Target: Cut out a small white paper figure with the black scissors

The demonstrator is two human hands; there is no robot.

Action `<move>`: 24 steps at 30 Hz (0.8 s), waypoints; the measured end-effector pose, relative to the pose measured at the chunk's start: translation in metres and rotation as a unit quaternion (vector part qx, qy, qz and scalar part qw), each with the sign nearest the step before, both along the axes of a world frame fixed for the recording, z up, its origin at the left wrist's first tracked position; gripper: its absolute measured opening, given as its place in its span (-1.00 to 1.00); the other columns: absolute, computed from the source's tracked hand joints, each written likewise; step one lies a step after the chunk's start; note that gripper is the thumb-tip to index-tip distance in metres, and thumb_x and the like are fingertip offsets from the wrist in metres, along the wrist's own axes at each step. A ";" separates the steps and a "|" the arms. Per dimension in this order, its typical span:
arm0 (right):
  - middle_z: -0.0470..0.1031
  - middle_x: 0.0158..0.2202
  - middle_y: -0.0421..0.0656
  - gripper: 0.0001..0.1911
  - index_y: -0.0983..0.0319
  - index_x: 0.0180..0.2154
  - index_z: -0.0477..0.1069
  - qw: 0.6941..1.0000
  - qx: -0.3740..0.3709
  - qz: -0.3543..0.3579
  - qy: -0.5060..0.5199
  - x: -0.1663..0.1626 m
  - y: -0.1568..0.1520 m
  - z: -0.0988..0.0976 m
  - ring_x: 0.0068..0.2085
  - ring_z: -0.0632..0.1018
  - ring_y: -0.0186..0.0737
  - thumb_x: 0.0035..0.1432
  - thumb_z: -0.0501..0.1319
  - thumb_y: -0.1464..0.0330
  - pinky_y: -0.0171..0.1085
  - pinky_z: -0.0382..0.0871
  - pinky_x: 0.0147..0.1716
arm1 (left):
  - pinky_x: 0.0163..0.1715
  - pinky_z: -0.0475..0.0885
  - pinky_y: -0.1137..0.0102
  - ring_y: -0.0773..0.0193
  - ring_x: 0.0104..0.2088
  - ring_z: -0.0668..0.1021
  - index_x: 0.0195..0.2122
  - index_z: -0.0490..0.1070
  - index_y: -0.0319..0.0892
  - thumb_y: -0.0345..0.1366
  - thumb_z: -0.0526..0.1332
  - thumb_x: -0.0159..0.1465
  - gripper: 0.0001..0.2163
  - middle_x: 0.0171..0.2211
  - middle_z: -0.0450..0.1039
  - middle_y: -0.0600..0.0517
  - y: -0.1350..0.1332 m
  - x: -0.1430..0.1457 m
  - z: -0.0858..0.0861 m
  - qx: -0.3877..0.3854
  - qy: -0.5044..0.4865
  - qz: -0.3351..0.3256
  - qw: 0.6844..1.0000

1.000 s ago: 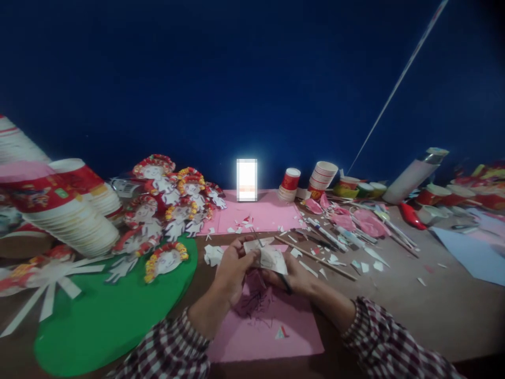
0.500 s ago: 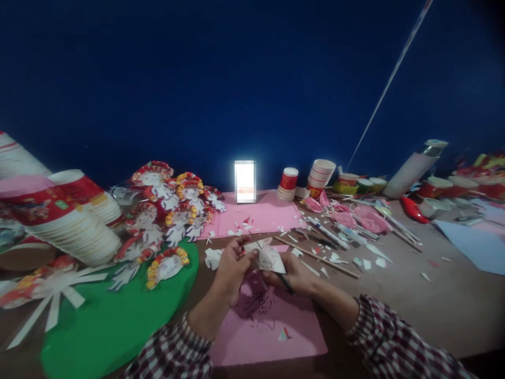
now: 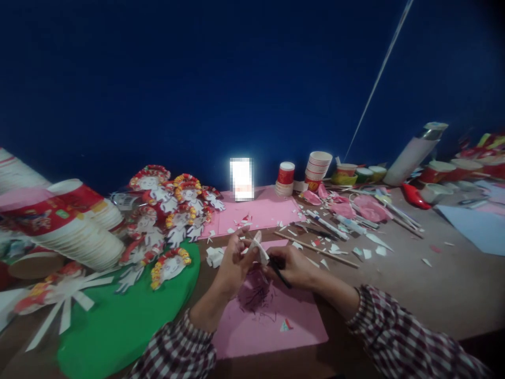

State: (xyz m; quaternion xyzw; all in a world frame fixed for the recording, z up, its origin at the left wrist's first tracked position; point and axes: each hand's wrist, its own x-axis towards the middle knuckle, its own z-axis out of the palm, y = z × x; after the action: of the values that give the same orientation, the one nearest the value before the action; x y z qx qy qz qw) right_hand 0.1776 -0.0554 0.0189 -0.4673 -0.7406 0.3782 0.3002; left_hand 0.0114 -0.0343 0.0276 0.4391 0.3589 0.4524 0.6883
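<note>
My left hand [image 3: 232, 263] pinches a small white paper cutout [image 3: 260, 247] just above the table. My right hand [image 3: 294, 266] is closed on a pair of black-handled scissors [image 3: 278, 271], whose tip meets the cutout's edge. Both hands hover over a pink paper sheet [image 3: 300, 326] that carries a heap of dark thin clippings [image 3: 256, 295]. Checked sleeves cover both forearms.
Left: a green paper disc [image 3: 118, 326], several paper-cup dolls [image 3: 173, 210] and lying stacks of red-and-white paper cups [image 3: 74, 226]. Behind: another pink sheet [image 3: 264, 213], a bright screen [image 3: 241, 179], cup stacks [image 3: 317, 171]. Right: sticks, pens, paper scraps [image 3: 335, 237], a blue sheet [image 3: 473, 231].
The paper cutout has turned in my left hand from lying flat to standing nearly edge-on. Both hands stay together over the pink sheet, and the view has tipped slightly.
</note>
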 end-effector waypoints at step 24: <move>0.24 -0.64 -0.32 -0.97 0.27 -0.47 0.37 0.987 0.114 -0.049 -0.103 0.003 -0.002 -0.001 -0.60 0.16 -0.46 -0.03 0.20 0.42 -0.42 -0.04 -0.59 | -0.50 0.41 0.53 0.43 -0.51 0.45 0.03 0.27 -0.06 -0.45 0.41 -0.15 -0.33 -0.48 0.37 0.16 0.001 0.004 -0.002 -0.015 0.013 0.065 0.998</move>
State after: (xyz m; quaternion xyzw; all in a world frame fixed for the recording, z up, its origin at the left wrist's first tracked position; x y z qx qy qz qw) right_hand 0.1802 -0.0578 0.0181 -0.5022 -0.7821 0.2259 0.2917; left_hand 0.0152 -0.0333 0.0255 0.4104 0.4022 0.4849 0.6593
